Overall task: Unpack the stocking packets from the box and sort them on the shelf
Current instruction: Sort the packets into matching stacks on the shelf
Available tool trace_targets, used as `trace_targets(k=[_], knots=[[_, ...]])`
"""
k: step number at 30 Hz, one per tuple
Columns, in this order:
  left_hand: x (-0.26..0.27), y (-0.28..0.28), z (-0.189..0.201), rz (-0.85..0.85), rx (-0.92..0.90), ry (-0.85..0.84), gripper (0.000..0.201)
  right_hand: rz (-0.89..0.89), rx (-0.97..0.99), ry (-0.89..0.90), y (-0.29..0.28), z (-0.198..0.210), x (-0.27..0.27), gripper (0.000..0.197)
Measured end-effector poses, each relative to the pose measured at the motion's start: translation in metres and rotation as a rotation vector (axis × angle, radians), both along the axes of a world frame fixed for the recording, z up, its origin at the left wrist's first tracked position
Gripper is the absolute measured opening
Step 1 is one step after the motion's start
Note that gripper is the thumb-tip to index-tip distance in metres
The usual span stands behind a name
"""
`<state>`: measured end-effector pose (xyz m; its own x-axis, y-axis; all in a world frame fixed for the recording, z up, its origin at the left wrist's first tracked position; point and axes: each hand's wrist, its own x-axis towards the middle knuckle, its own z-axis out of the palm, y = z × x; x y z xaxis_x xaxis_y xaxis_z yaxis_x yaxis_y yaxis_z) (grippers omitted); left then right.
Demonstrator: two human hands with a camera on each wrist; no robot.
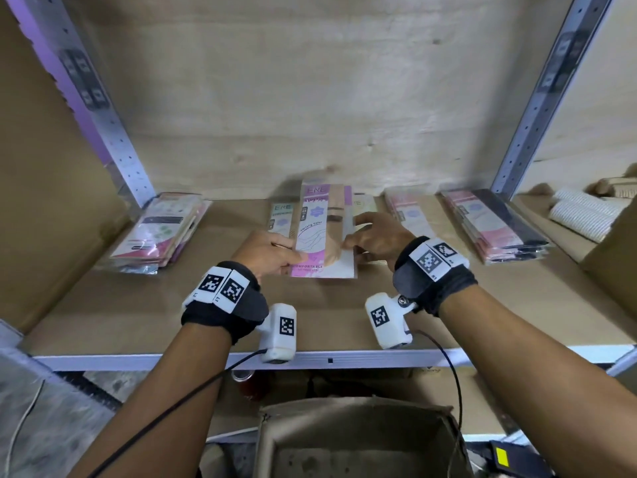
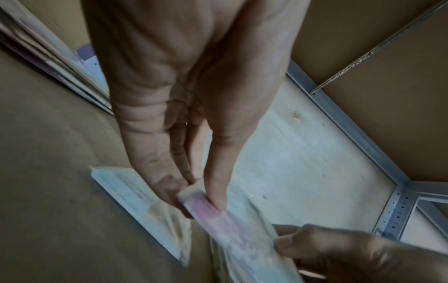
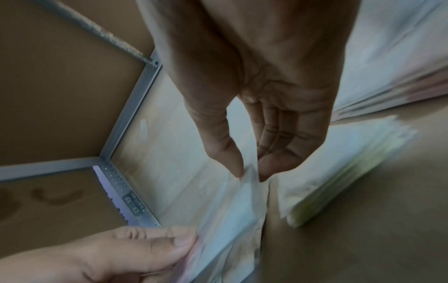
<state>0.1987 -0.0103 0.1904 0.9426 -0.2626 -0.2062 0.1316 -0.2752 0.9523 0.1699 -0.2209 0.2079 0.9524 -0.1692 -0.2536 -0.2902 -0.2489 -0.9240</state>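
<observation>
A purple and pink stocking packet is held just above the cardboard-lined shelf at its middle, between both hands. My left hand pinches its near left edge; in the left wrist view thumb and fingers clamp the packet. My right hand pinches the right edge, and the right wrist view shows thumb and forefinger nipping the film. The open brown box stands below the shelf's front edge; its inside looks dark.
A teal packet and a yellowish one lie behind the held packet. A mixed pile sits at the left, a pink pile and a pink-and-black pile at the right. Metal uprights flank the bay.
</observation>
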Motion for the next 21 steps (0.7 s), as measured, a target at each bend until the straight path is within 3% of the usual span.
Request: trace_targets(k=[3,6,10,14,21], knots=[[0.01,0.01,-0.002,0.076,0.038,-0.025,0.019,0.027,-0.087,0.042,0.016,0.007,0.019,0.063],[0.025,0.021,-0.004,0.148,0.082,-0.024,0.019,0.031,-0.231,0.03,0.034,0.01,0.041,0.058],[0.042,0.03,-0.006,0.179,0.198,-0.052,0.034,0.039,-0.397,0.044,0.052,0.005,0.062,0.064],[0.049,0.034,-0.012,0.222,0.269,-0.068,0.03,0.03,-0.501,0.061,0.062,-0.004,0.074,0.068],[0.051,0.034,-0.021,0.275,0.302,-0.024,0.03,0.077,-0.511,0.104,0.068,-0.022,0.083,0.065]])
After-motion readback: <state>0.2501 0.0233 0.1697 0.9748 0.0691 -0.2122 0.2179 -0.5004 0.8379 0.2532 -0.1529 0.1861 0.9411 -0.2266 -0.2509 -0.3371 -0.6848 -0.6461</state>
